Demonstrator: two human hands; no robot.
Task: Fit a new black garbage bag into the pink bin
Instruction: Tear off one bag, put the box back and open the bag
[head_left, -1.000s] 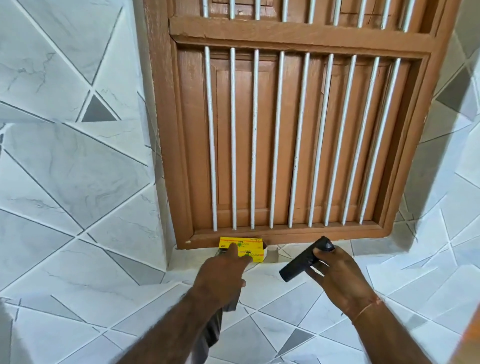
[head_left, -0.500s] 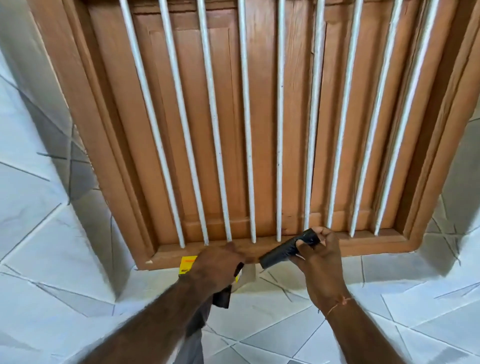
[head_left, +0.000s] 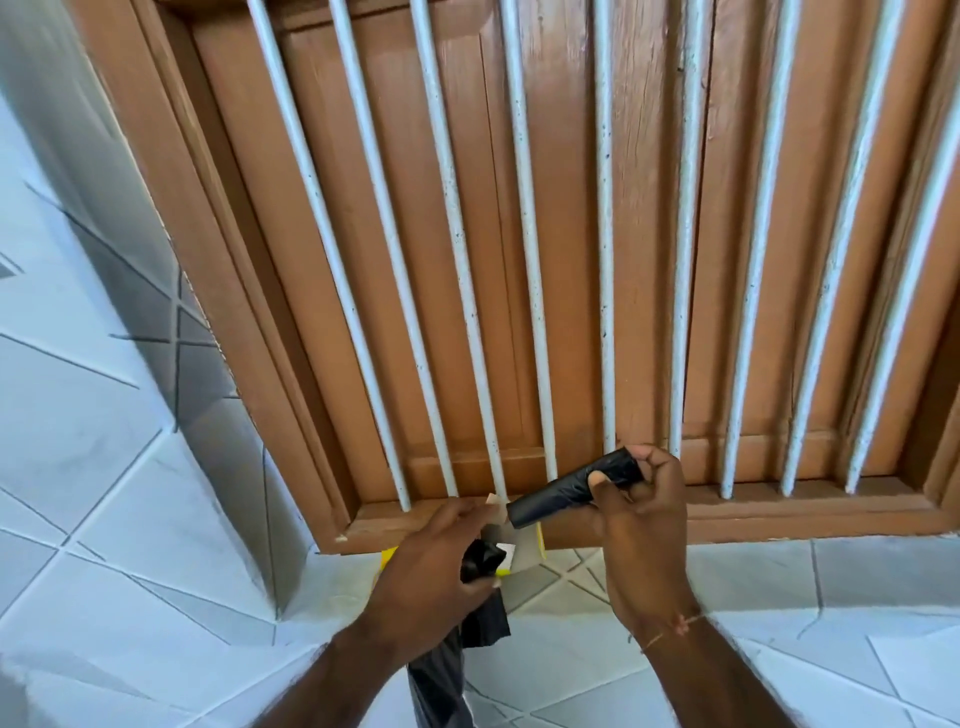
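My right hand (head_left: 641, 535) grips a black roll of garbage bags (head_left: 566, 491), tilted with its low end to the left. My left hand (head_left: 436, 564) is closed on a loose black garbage bag (head_left: 480, 613) that hangs down below the wrist. A yellow box (head_left: 527, 548) lies on the tiled ledge, mostly hidden behind my left hand, its open flap just under the roll's low end. The pink bin is not in view.
A brown wooden window frame (head_left: 779, 514) with white vertical bars (head_left: 605, 260) fills the wall straight ahead. White marble-patterned tiles (head_left: 104, 467) cover the ledge and the side walls.
The view has moved closer to the window. My left hand has shifted off the box's top toward its open end, and my right hand has brought the roll nearer the box.
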